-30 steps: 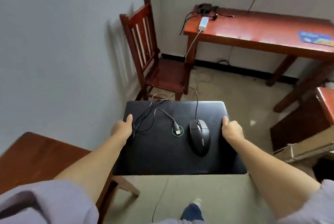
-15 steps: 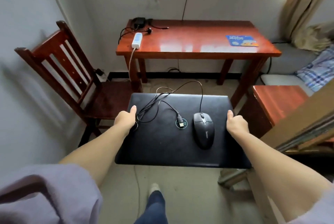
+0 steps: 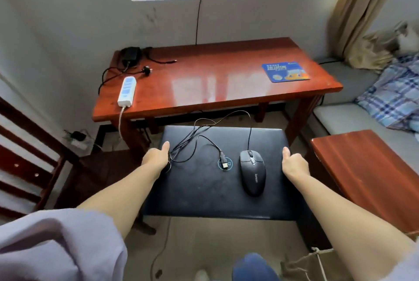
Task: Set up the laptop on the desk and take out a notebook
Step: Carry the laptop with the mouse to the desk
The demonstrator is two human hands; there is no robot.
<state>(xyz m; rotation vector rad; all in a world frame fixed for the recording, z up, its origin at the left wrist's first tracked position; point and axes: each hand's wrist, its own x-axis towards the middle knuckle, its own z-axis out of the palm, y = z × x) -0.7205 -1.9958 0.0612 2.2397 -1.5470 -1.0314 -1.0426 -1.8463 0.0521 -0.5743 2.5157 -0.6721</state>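
Observation:
I carry a closed black laptop (image 3: pixel 199 192) flat in front of me, above the floor. My left hand (image 3: pixel 156 157) grips its left edge, thumb on top. My right hand (image 3: pixel 293 162) grips its right edge the same way. A black wired mouse (image 3: pixel 252 171) lies on the lid, right of centre, its cable (image 3: pixel 199 132) looping over the lid's far edge and ending in a USB plug near the logo. The red-brown wooden desk (image 3: pixel 204 85) stands straight ahead under the window, its near edge just beyond the laptop. No notebook is visible.
On the desk lie a white power strip (image 3: pixel 127 91) at the left, a black charger (image 3: pixel 130 53) with cables at the back left, and a blue mouse pad (image 3: pixel 285 72) at the right. A wooden chair (image 3: pixel 29 160) is at left, another wooden surface (image 3: pixel 367 178) at right, bedding beyond.
The view has swung right and I have come closer to the desk, which now sits straight ahead and larger. Both hands keep their hold; the mouse and cable stay on the lid.

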